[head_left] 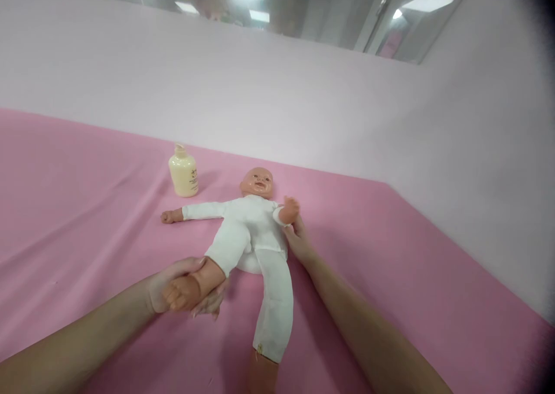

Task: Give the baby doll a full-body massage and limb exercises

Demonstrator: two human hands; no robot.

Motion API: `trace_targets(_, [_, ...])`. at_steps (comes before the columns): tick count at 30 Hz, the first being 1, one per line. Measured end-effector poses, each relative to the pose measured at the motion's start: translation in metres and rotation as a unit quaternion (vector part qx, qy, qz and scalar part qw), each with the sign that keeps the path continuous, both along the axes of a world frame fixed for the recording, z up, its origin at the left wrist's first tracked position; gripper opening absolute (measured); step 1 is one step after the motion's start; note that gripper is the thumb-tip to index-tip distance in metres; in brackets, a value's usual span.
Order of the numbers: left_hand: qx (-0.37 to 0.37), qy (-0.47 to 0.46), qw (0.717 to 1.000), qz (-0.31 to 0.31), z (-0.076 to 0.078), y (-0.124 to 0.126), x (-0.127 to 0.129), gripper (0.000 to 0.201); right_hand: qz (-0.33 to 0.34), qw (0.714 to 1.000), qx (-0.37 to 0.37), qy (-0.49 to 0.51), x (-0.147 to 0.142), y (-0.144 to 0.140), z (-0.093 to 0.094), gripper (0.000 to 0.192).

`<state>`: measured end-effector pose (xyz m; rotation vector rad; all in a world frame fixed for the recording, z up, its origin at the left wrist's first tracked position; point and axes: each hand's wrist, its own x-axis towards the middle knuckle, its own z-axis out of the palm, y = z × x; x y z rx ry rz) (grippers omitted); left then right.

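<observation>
A baby doll [255, 220] with a white cloth body lies on its back on the pink cover [108, 232], head toward the wall. My left hand [186, 284] is wrapped round the doll's lower leg, above the foot, with fingers showing beneath it. The leg is held raised off the cover and angled to the left. My right hand [298, 238] grips the doll's arm near its hand, at the right side of the body. Most of the right fingers are hidden behind the doll. The doll's other leg lies straight toward me, its foot cut off by the frame.
A cream pump bottle [184, 174] stands upright beyond the doll's outstretched arm on the left. Behind the pink cover rises a white wall [243, 93], with a glass pane [295, 12] above it. The cover has folds at the left.
</observation>
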<state>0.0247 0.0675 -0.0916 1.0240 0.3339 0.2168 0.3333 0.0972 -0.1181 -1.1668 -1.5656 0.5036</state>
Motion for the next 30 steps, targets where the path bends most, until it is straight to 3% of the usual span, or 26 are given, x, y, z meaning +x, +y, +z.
trace_targets(4, [-0.102, -0.006, 0.992, 0.078, -0.003, 0.003, 0.004, 0.051, 0.036, 0.972, 0.092, -0.211, -0.003, -0.005, 0.007, 0.041])
trace_targets(12, [-0.126, 0.026, 0.985, 0.119, 0.002, -0.004, 0.006, 0.049, 0.025, 0.958, 0.107, -0.266, -0.002, -0.006, 0.007, 0.050])
trace_targets(23, [-0.097, 0.014, 0.988, 0.119, -0.001, -0.004, 0.006, 0.049, 0.038, 0.963, 0.101, -0.249, -0.003, -0.008, 0.010, 0.048])
trace_targets(30, [-0.010, -0.023, 0.999, 0.021, -0.012, -0.009, -0.001, 0.053, 0.001, 0.997, 0.042, -0.057, -0.004, -0.006, 0.007, 0.042])
